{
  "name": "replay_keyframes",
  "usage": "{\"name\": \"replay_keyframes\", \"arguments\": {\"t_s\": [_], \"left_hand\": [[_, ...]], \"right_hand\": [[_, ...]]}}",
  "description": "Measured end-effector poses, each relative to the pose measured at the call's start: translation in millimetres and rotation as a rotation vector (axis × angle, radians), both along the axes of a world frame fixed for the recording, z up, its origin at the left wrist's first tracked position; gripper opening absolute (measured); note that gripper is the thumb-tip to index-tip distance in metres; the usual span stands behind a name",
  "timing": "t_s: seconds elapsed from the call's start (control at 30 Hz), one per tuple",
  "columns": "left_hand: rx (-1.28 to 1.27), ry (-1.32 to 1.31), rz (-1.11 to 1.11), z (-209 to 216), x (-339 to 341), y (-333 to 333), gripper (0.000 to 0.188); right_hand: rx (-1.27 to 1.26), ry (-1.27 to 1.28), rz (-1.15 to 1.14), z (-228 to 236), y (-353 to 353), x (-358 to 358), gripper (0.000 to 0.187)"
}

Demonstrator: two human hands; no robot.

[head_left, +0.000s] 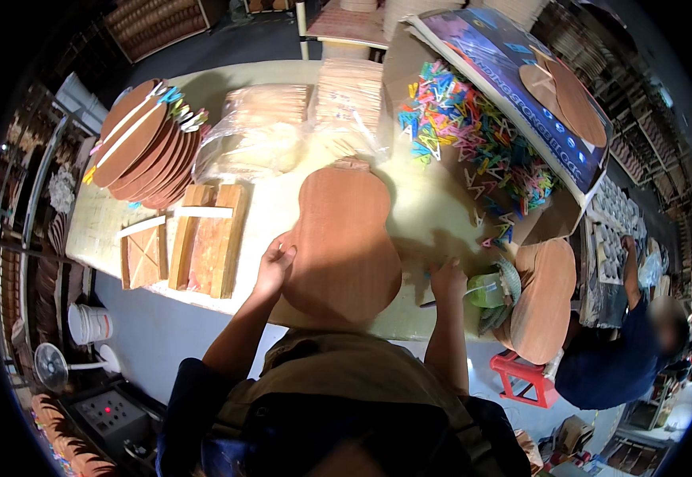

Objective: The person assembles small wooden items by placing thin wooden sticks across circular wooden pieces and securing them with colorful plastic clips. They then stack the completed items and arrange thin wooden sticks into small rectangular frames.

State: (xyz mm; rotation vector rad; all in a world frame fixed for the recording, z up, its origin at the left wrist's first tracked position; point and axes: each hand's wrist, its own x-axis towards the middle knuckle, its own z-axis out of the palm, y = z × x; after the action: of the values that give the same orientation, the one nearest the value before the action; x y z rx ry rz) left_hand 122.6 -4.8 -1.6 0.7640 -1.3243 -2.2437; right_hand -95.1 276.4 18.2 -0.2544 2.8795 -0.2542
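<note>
A small guitar-shaped wooden body (344, 246), ukulele-like, lies flat on the pale worktable (282, 207) in front of me, its narrow end pointing away. My left hand (274, 266) grips its left edge near the waist, thumb over the top. To the right of the body, my right hand (448, 281) is closed above the table. A thin dark tip shows below its fingers; what they hold is unclear. Beside that hand stands a green container (485, 291) with a grey-green cloth (510, 286) against it.
Left: stacked wooden plates (143, 151) with clips and a wooden jig (207, 238). Behind: bagged wood strips (350, 95). Right: a heap of coloured clips (473, 127), a printed box (521, 87), another guitar-shaped body (543, 302), a red stool (521, 378) and a co-worker (612, 358).
</note>
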Motion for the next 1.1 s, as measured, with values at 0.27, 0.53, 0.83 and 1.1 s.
{"name": "replay_keyframes", "arguments": {"t_s": [0.27,0.53,0.83,1.1], "left_hand": [[-0.553,-0.343,0.249,-16,0,-30,0.033],[-0.119,-0.372,1.201,-30,47,-182,0.012],[0.316,-0.157,1.003,-20,51,-196,0.01],[-0.679,-0.019,0.743,23,-18,-106,0.006]], "right_hand": [[0.03,0.106,0.148,-53,-21,-12,0.038],[0.123,0.111,0.215,-36,-25,-14,0.042],[0.047,0.072,0.274,-45,-12,-26,0.036],[-0.297,-0.048,0.179,-31,-15,-36,0.039]]}}
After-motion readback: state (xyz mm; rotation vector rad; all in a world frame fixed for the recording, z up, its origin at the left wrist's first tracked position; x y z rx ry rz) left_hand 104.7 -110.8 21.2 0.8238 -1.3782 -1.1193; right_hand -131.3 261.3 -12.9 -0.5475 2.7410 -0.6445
